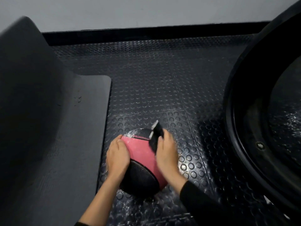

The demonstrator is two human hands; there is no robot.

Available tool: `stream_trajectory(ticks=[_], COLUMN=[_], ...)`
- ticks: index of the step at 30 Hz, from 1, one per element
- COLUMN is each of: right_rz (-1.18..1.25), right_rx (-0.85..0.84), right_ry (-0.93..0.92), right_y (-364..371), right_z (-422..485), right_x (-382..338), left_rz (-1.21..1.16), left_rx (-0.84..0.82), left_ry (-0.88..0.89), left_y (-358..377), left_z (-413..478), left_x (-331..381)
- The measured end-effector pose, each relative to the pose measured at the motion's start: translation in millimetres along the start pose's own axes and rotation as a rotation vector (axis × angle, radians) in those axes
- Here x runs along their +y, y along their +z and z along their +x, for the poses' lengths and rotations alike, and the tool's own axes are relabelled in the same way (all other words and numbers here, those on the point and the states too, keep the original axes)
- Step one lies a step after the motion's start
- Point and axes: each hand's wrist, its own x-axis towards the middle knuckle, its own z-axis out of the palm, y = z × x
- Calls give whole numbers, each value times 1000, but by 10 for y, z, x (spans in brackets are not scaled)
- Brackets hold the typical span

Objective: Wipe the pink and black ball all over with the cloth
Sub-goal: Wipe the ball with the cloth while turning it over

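Pink and black ball [143,154] on the studded rubber floor [162,87], near centre. The left hand [118,154] presses flat against its left side; the right hand [167,150] grips the dark cloth [157,133] against its far right.

Black sleeve [197,199] behind right hand [166,149], seemingly left too.
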Motion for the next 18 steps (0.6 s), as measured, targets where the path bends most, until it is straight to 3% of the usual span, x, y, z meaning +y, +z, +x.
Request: stream_trajectory(ticks=[3,5,6,10,11,13,16,18], right_rz=[-211,-229,-176,44,29,-62,-234,-236], right_rx=[-39,-139,-150,-91,-64,20,-18,-100], right_ry=[-439,-580,-534,10,56,-102,-545,-658], right_y=[97,65,27,-56,-43,12,144,109], right_z=[-617,-706,-598,85,130,-40,-580,-746], right_x=[-21,35,32,43,32,-42,4,120], left_rz=[6,-5,-11,-44,-48,-39,-26,-23], left_rx=[-1,-6,0,35,44,57,36,15], left_ry=[-18,7,22,-19,-39,-64,-87,-76], left_y=[-14,-71,-92,-63,-41,-9,-8,-31], left_z=[66,52,36,-43,-55,-27,79,107], left_x=[-43,-87,-99,-51,-30,5,-21,-61])
